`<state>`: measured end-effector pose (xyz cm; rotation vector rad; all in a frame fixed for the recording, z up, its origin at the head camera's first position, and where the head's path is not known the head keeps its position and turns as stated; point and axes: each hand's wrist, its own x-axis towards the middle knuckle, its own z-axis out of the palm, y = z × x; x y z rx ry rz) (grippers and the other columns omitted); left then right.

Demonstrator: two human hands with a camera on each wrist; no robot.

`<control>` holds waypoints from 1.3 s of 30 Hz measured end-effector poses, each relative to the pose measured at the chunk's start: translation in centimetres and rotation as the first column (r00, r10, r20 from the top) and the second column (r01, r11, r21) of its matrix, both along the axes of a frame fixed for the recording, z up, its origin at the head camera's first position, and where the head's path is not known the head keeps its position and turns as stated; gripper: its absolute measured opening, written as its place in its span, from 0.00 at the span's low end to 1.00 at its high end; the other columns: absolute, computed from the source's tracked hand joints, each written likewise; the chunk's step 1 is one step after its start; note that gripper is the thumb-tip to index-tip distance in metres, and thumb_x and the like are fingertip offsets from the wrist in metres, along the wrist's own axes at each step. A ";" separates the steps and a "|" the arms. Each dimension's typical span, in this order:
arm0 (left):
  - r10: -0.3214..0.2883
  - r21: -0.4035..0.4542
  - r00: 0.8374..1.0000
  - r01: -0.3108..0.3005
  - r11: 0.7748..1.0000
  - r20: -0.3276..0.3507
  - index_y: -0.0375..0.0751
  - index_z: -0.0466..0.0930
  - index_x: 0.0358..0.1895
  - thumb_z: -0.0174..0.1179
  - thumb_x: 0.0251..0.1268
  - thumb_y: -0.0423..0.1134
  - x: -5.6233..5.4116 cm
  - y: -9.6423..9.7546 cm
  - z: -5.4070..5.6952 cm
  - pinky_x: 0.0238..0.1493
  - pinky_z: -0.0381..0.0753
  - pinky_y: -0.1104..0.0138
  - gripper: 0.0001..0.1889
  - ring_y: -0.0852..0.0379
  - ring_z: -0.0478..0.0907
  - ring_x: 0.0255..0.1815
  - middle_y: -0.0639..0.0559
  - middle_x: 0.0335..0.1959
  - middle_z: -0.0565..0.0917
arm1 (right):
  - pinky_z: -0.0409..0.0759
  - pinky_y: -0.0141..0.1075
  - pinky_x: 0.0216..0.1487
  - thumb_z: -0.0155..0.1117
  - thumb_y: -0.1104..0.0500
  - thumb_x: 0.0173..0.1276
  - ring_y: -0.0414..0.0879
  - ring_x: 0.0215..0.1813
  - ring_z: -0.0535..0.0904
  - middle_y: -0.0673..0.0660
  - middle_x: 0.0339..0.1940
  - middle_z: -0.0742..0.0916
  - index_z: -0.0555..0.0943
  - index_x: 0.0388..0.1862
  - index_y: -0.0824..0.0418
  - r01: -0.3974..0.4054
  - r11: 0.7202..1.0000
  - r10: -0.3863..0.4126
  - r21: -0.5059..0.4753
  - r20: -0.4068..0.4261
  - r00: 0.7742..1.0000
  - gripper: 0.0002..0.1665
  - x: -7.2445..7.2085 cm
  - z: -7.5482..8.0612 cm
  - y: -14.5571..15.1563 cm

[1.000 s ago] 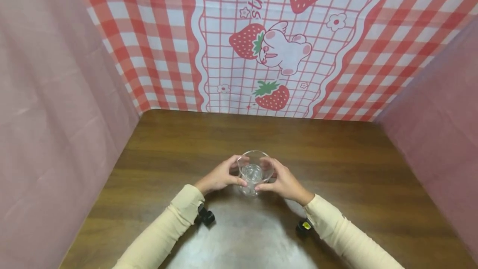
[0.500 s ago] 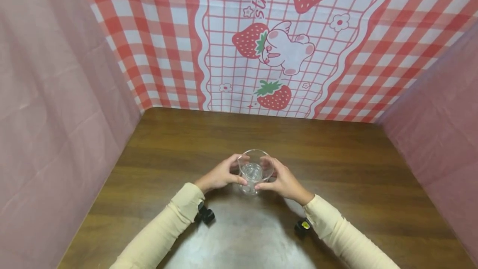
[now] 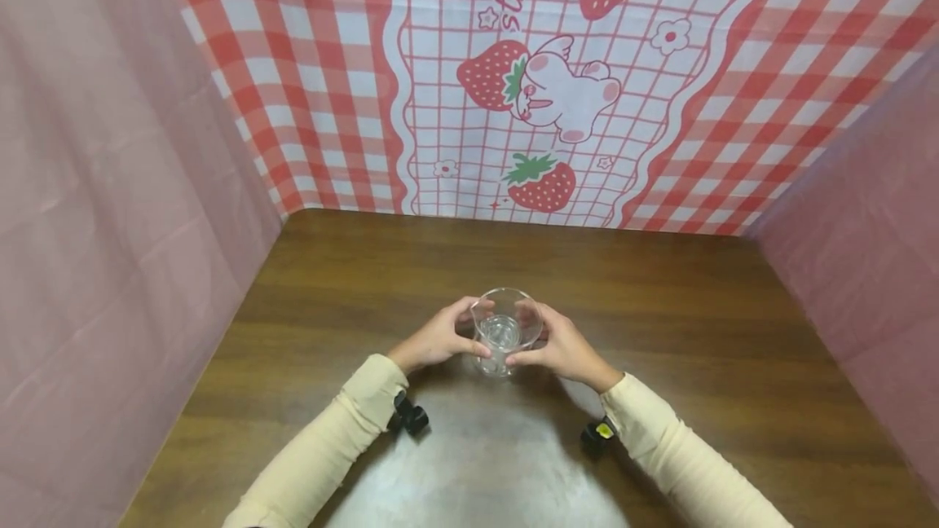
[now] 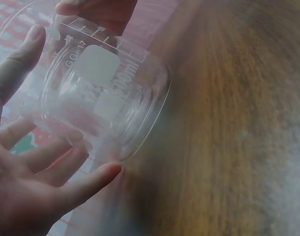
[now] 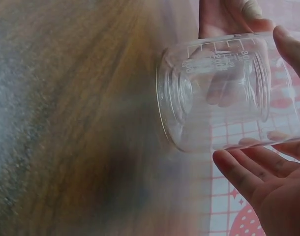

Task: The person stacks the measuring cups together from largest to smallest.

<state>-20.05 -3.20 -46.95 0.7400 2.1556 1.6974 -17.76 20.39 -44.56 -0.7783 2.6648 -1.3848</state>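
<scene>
A clear glass beaker is held between both hands over the middle of the table, mouth up. My left hand grips its left side, thumb toward me and fingers behind. On the opposite side my right hand holds it the same way. In the left wrist view the beaker bears white print and a volume scale. A smaller glass vessel appears nested inside it, seen in the right wrist view. Whether the base touches the table cannot be told.
A brown wooden table spreads around the hands. Behind it hangs a red and white checked cloth with strawberries. Pink curtains flank the left and right. Black wrist cameras sit under the left cuff and right cuff.
The head view has shifted slightly. Both hands keep the same hold on the beaker, with no clear movement over the table.
</scene>
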 end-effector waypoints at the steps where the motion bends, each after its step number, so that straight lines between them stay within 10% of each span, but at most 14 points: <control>1: -0.003 -0.002 1.000 0.003 1.000 0.002 0.34 0.66 0.67 0.74 0.48 0.32 -0.1 0.1 0.0 0.74 0.66 0.51 0.39 0.41 0.70 0.69 0.36 0.67 0.74 | 0.86 0.37 0.49 0.83 0.59 0.43 0.56 0.49 0.83 0.68 0.54 0.83 0.71 0.62 0.72 -0.003 1.000 0.003 0.000 0.003 1.000 0.48 -0.1 0.0 0.1; 13: 0.012 -0.015 1.000 -0.012 1.000 -0.025 0.36 0.66 0.68 0.73 0.49 0.32 -2.7 1.0 1.1 0.73 0.67 0.52 0.39 0.43 0.71 0.69 0.38 0.66 0.75 | 0.85 0.34 0.49 0.82 0.59 0.45 0.57 0.50 0.83 0.69 0.54 0.83 0.70 0.63 0.70 0.022 1.000 -0.021 -0.009 0.069 0.997 0.47 -2.6 1.1 1.1; 26: 0.036 -0.019 0.999 -0.036 0.999 0.015 0.35 0.65 0.68 0.73 0.49 0.31 -5.0 1.9 0.9 0.73 0.67 0.53 0.40 0.44 0.70 0.70 0.38 0.68 0.73 | 0.78 0.56 0.62 0.77 0.68 0.50 0.65 0.58 0.78 0.75 0.59 0.78 0.66 0.66 0.76 0.025 0.999 -0.022 -0.019 0.168 0.985 0.45 -4.2 2.8 0.9; 39: 0.044 -0.007 0.999 -0.044 0.999 0.022 0.36 0.64 0.69 0.72 0.51 0.32 -5.0 2.2 0.2 0.70 0.71 0.53 0.40 0.41 0.70 0.69 0.38 0.70 0.71 | 0.82 0.48 0.59 0.79 0.64 0.50 0.61 0.58 0.78 0.70 0.57 0.81 0.66 0.69 0.69 0.015 0.998 -0.001 -0.067 0.195 0.981 0.48 -5.7 0.2 2.0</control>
